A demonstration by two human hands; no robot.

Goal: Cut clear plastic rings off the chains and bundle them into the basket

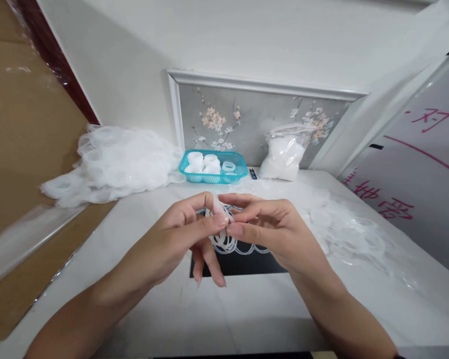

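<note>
Pinching a translucent white piece (219,206), the left hand (181,224) and right hand (279,224) both grip it, white rings (226,244) beneath the grip, blue tray (241,174) beyond

The near bench (239,304) leaves passing room below left hand (183,224) and right hand (275,224); tray (243,173) and bag (283,157) obstruct behind.

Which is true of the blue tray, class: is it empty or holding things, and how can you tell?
Holding things: white stacks stand inside the blue tray, and pale rings show toward its right end.
</note>
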